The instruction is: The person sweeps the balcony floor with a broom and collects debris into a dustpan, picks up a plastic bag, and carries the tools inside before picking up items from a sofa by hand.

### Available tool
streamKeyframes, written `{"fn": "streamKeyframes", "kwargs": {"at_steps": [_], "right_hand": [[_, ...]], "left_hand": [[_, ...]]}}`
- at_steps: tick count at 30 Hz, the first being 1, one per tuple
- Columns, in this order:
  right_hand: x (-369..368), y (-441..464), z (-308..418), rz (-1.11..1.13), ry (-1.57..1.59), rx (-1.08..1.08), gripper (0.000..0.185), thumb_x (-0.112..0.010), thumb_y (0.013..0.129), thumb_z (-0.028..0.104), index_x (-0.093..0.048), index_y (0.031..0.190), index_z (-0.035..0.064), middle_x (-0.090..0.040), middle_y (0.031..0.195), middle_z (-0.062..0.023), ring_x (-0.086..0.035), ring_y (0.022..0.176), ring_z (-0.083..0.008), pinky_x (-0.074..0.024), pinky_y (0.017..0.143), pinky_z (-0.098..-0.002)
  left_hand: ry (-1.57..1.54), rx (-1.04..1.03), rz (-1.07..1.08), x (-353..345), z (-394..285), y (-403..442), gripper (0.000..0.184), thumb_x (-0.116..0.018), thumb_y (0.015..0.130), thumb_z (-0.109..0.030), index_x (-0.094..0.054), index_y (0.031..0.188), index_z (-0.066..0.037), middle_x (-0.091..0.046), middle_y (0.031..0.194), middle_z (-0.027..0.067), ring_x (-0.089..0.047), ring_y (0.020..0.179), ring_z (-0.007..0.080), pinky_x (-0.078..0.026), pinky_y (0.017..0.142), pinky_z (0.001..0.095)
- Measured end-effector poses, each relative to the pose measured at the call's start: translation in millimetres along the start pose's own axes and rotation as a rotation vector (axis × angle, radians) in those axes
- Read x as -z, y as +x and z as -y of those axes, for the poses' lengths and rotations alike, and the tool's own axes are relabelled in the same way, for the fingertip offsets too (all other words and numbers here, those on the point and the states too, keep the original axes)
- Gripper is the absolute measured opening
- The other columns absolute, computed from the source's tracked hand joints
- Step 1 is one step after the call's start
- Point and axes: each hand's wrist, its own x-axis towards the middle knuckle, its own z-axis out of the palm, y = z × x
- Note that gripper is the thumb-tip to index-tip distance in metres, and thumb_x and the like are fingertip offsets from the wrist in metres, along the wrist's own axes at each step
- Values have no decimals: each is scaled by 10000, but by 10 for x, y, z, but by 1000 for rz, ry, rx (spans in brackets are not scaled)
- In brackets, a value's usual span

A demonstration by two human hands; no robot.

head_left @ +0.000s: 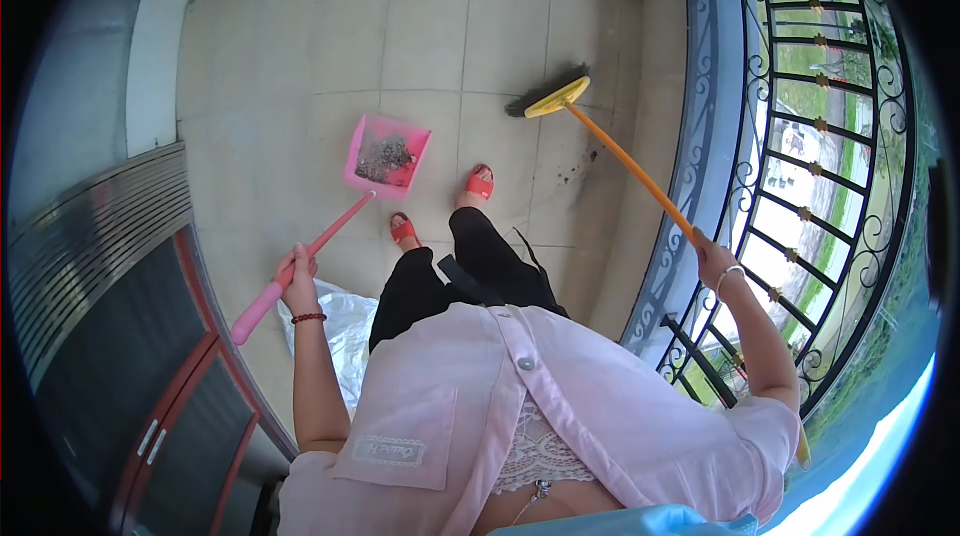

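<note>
My left hand [297, 276] is closed around the pink handle of a dustpan [356, 177]. Grey dust and debris [384, 158] lie in the pan, which is at floor level in front of my feet. On the right, my right hand [713, 264] grips the orange stick of a broom [628, 158]. The broom's yellow head with dark bristles rests on or just above the tiles, ahead and to the right of my feet. Some dark crumbs of dirt [578, 166] are scattered on the floor between the broom stick and my right foot.
Red slippers [480, 183] are on my feet on the tiled floor [420, 46]. Silvery crumpled sheeting [345, 336] lies by my left leg. A black metal railing [815, 126] runs along the right. Dark cabinet doors with red frames [180, 396] stand on the left.
</note>
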Motion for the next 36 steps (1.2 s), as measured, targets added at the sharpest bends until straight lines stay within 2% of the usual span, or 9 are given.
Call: {"fn": "streamKeyframes", "kwargs": {"at_steps": [5, 8, 13, 16, 19, 23, 27, 31, 36], "right_hand": [[-101, 34, -238, -106, 315, -130, 411, -472, 957, 162, -472, 1368, 191, -651, 852, -233, -653, 771, -371, -498, 699, -416], [-429, 1073, -342, -264, 448, -42, 397, -448, 957, 208, -489, 1352, 203, -654, 901, -230, -653, 809, -349, -499, 737, -403], [-500, 2277, 81, -268, 532, -68, 411, -430, 959, 245, -452, 1365, 187, -622, 725, -164, -605, 509, -270, -494, 487, -376], [-822, 1918, -90, -152, 519, -113, 412, -419, 958, 234, -445, 1366, 179, -639, 778, -186, -637, 615, -323, -522, 577, -405], [-1292, 984, -451, -74, 473, -164, 430, -419, 936, 182, -444, 1366, 182, -640, 944, -248, -609, 911, -426, -493, 795, -468], [-1424, -173, -766, 49, 462, -228, 465, -419, 926, 166, -421, 1390, 185, -649, 940, -246, -629, 857, -415, -499, 785, -476], [-848, -619, -715, 23, 565, -281, 463, -448, 921, 158, -437, 1383, 196, -652, 905, -239, -630, 844, -409, -506, 780, -451], [-589, 263, -593, -184, 522, -250, 415, -440, 938, 176, -485, 1350, 183, -647, 883, -253, -636, 819, -401, -493, 733, -440], [-11, 2314, -292, -255, 580, -243, 454, -446, 921, 201, -439, 1375, 199, -646, 981, -229, -629, 893, -392, -492, 777, -451]], "left_hand": [[33, -54, 62, -467, -238, -73, 315, -651, 898, -284, -649, 918, 30, -626, 802, 46, -570, 688, 100, -496, 636, 236], [95, -74, 113, -724, -426, -164, 300, -652, 898, -272, -655, 911, 28, -630, 808, 43, -578, 697, 99, -502, 642, 238], [124, -112, 182, -1020, -690, -294, 287, -661, 891, -257, -653, 943, 26, -657, 870, 68, -613, 741, 121, -525, 676, 256], [159, -114, 211, -1221, -897, -367, 289, -662, 890, -256, -648, 943, 27, -663, 890, 80, -622, 746, 130, -534, 682, 268], [169, -128, 258, -1422, -1017, -325, 288, -664, 889, -251, -643, 951, 30, -662, 897, 83, -624, 741, 134, -539, 683, 272], [132, -132, 313, -1811, -1219, -265, 291, -659, 892, -253, -641, 959, 29, -664, 906, 87, -628, 749, 139, -539, 691, 276], [158, -135, 346, -2158, -1550, -115, 302, -644, 902, -264, -638, 972, 29, -665, 924, 90, -634, 766, 150, -543, 698, 284], [123, -188, 388, -2494, -2020, -71, 320, -631, 910, -270, -632, 980, 43, -667, 975, 112, -649, 813, 173, -555, 722, 304], [175, -286, 547, -3134, -2601, 430, 332, -631, 910, -260, -629, 982, 64, -663, 1034, 147, -650, 853, 180, -557, 749, 311]]}}
